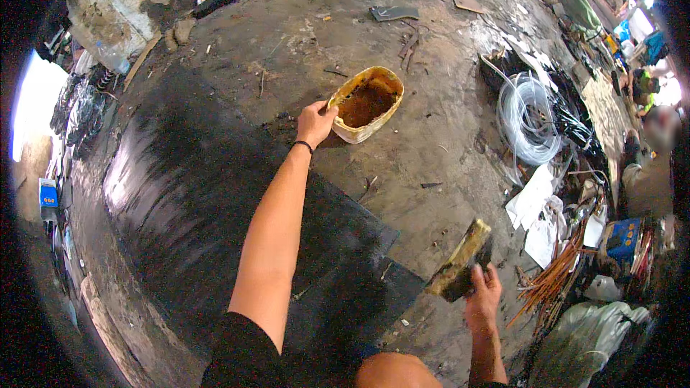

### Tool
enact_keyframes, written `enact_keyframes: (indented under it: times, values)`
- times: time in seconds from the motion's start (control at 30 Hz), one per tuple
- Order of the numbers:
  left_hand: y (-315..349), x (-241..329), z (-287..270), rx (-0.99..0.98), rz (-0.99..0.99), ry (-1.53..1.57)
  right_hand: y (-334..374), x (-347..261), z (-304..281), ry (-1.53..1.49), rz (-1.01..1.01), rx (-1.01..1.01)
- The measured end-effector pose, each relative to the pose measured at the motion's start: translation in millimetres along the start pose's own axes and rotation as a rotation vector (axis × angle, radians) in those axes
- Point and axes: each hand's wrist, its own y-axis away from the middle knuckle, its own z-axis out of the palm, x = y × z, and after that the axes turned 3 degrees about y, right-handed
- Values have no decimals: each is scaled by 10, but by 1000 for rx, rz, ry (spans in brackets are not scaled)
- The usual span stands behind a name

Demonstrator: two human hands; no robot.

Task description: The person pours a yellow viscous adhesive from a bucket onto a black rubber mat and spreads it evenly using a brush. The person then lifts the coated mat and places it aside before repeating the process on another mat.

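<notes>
"What's nearest?"
"The right hand [483,294], gripping a flat, rectangular dark block with a yellowish edge [460,260], near a corner of the broad, shiny black sheet [208,201]."
"And the left hand [316,125]?"
"Farther out, clasping the rim of a yellowish oval plastic tub [356,134], brown inside, past the sheet. Whether it's lifted, I can't tell."

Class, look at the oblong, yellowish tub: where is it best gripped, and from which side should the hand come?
The tub is probably best pinched by the rim at its left end, coming from the person's left, where the left hand grips it. The open mouth faces up, so the thin wall offers an edge to pinch, clear of the brown residue inside.
</notes>
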Motion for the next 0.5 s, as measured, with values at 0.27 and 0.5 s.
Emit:
enact_keyframes:
  times: [0.27,0.5]
  values:
    - [1579,443,861,-11,-579,767,-1197,-1302,1410,674,-652,-88]
    - [1511,480,852,172,-362,470,-1665,-1148,2242,1258,-735,-188]
